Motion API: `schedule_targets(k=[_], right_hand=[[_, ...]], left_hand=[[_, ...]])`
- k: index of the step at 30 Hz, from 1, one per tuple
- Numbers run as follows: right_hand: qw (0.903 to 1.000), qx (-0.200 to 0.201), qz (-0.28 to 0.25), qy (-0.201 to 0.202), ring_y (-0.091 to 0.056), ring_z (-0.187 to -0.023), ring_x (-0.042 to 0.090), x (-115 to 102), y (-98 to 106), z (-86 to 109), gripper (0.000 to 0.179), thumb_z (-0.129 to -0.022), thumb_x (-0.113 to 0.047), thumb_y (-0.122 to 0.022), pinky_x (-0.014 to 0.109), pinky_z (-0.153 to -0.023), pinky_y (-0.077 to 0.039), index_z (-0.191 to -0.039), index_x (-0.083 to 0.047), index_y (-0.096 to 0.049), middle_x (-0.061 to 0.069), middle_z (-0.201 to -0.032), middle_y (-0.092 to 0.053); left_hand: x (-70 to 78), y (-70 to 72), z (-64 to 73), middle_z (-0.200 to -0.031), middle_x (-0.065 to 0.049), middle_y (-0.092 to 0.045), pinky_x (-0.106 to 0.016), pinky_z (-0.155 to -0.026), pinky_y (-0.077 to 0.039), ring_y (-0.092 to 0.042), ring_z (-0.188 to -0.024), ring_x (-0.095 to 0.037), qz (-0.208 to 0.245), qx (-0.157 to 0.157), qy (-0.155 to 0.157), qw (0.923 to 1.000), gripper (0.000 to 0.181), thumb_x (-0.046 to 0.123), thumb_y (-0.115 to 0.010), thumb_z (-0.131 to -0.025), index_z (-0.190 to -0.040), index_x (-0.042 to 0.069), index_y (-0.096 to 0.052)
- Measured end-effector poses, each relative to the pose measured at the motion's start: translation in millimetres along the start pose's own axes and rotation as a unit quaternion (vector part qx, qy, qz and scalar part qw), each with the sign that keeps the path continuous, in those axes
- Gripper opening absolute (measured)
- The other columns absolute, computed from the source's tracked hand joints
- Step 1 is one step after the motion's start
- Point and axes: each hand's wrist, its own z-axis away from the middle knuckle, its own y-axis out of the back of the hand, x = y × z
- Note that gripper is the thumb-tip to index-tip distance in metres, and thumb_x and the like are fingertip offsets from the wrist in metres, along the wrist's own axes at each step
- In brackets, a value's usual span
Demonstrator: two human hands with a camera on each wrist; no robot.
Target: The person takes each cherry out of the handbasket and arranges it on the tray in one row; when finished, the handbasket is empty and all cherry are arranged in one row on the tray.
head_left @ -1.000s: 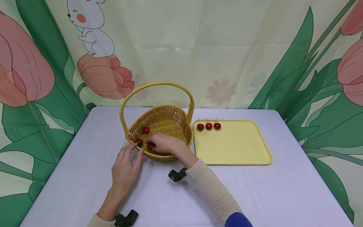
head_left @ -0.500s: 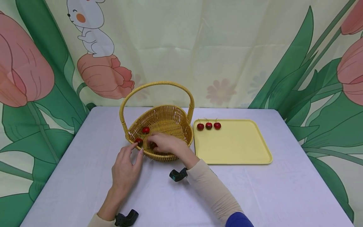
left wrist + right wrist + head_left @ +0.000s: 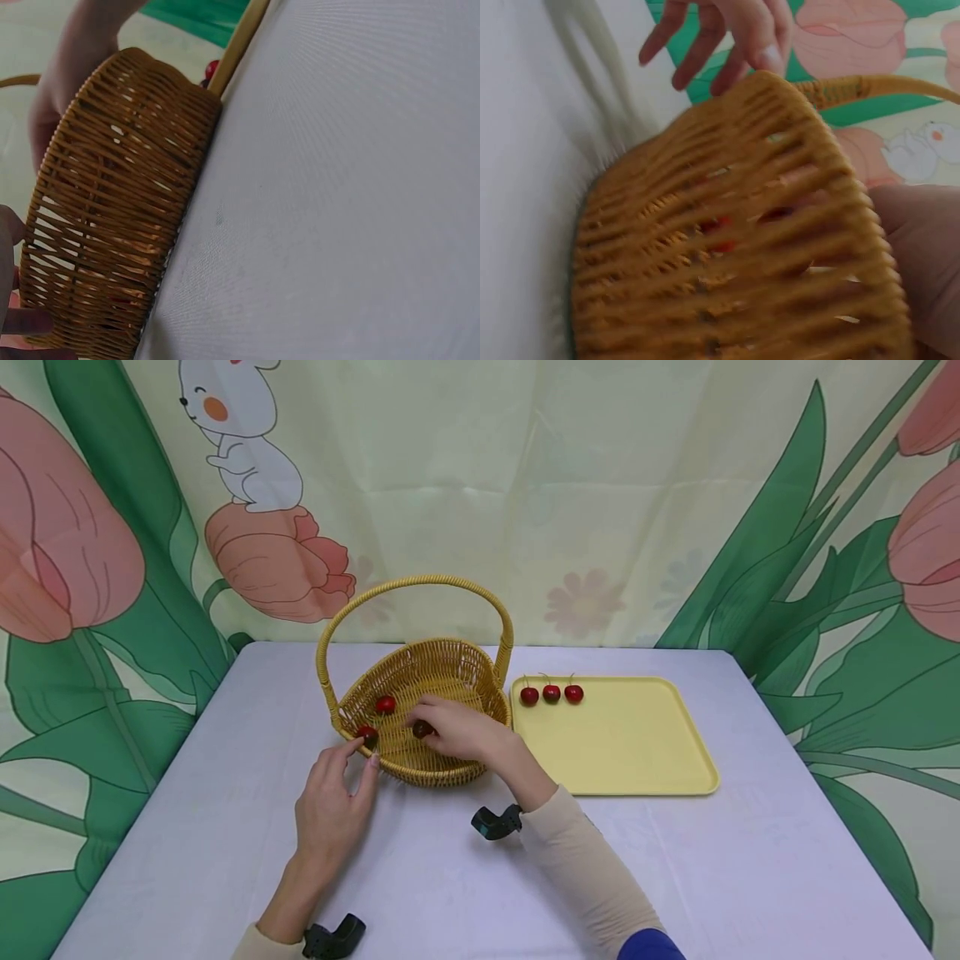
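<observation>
A wicker basket (image 3: 442, 770) with a tall arched handle stands on the table, left of a yellow tray (image 3: 622, 743). Inside it, my right hand (image 3: 465, 732) pinches a dark red cherry (image 3: 422, 728) between thumb and fingers. Another cherry (image 3: 386, 705) lies toward the basket's back left, and one more cherry (image 3: 367, 735) sits by the near-left rim. My left hand (image 3: 335, 802) rests its fingertips at that rim, beside the cherry there. In the right wrist view the left hand's fingers (image 3: 697, 45) hang loosely spread outside the weave. The wicker wall largely hides the right fingertips in both wrist views.
Three stemmed cherries (image 3: 551, 693) stand in a row along the tray's back-left edge. A white cloth (image 3: 420, 893) covers the table. Behind it hangs a printed curtain (image 3: 600, 510) with tulips and a rabbit. The basket's handle (image 3: 442, 580) arches above its bowl.
My right hand has shifted right and slightly back inside the basket, carrying the pinched cherry away from the near-left side. The left hand stays in place at the rim.
</observation>
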Motion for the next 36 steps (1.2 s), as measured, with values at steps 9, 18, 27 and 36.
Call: schedule_targets(k=[9, 18, 27, 36], right_hand=[[0.9979, 0.053, -0.035, -0.011, -0.059, -0.105, 0.015, 9, 17, 27.7, 0.026, -0.098, -0.021, -0.064, 0.031, -0.094, -0.052, -0.123, -0.012, -0.066, 0.003, -0.119, -0.058], [0.991, 0.101, -0.075, -0.046, -0.06, -0.101, 0.013, 24, 34, 56.1, 0.028, -0.097, -0.017, -0.064, 0.027, -0.088, -0.054, -0.123, -0.008, -0.061, 0.002, -0.116, -0.057], [0.983, 0.124, -0.109, -0.08, -0.063, -0.1, 0.02, 43, 50, 84.4, 0.028, -0.09, -0.012, -0.067, 0.04, -0.09, -0.056, -0.117, -0.008, -0.061, 0.005, -0.116, -0.057], [0.9737, 0.137, -0.152, -0.1, -0.067, -0.103, 0.025, 68, 61, 103.4, 0.028, -0.087, -0.004, -0.066, 0.044, -0.094, -0.056, -0.115, -0.007, -0.062, 0.007, -0.117, -0.058]], left_hand=[[0.0, -0.2, 0.7, -0.119, -0.014, -0.067, -0.051, -0.078, -0.057, -0.066, -0.105, -0.031, 0.0, -0.002, 0.006, 1.0, 0.04, 0.032, -0.066, -0.095, -0.127, 0.007, -0.065], [0.2, -0.5, 0.4, -0.117, -0.014, -0.067, -0.051, -0.075, -0.057, -0.066, -0.102, -0.032, 0.004, 0.003, 0.001, 1.0, 0.04, 0.031, -0.067, -0.095, -0.127, 0.006, -0.065], [1.4, -0.1, 0.3, -0.119, -0.014, -0.067, -0.05, -0.077, -0.057, -0.066, -0.103, -0.032, 0.003, -0.001, 0.005, 1.0, 0.041, 0.032, -0.066, -0.096, -0.128, 0.007, -0.064], [0.9, 0.1, 0.2, -0.119, -0.014, -0.067, -0.051, -0.078, -0.057, -0.066, -0.104, -0.032, 0.006, 0.001, 0.002, 1.0, 0.04, 0.031, -0.066, -0.096, -0.127, 0.007, -0.065]])
